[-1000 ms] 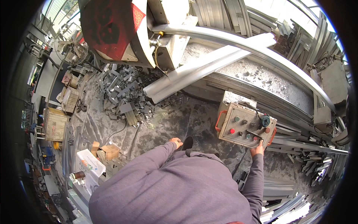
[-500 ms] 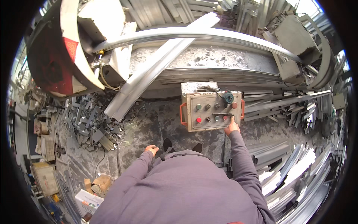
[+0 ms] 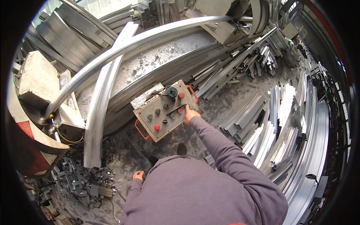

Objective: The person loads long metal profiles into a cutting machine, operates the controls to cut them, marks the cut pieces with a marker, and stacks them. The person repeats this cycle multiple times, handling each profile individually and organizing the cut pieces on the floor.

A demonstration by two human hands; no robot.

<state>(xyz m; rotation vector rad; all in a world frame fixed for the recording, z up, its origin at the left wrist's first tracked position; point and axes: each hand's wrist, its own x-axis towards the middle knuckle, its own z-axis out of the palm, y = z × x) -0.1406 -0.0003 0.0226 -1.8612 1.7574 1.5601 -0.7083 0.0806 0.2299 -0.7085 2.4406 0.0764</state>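
In front of me stands a grey control box (image 3: 165,108) with orange side handles, its face tilted in my view. It carries red and green push buttons, black knobs and a teal round knob (image 3: 171,92). My right hand (image 3: 191,116) reaches to the box's right side, index finger stretched onto a control at the lower right corner. The fingertip covers that control. The other fingers are bent and hold nothing visible. Low beside my body hangs my left hand (image 3: 138,175), loosely curled with nothing seen in it, apart from the box.
A long metal profile (image 3: 150,35) spans the machine bed between two saw heads. Another profile (image 3: 99,112) crosses beneath it, jutting toward me. Offcuts (image 3: 80,180) heap on the floor at left. Stacked metal profiles (image 3: 277,127) lie at right, beside the floor.
My view has turned to the right, so the box and machine now appear slanted and further left. My right finger stays on the same corner of the box. My left hand remains low.
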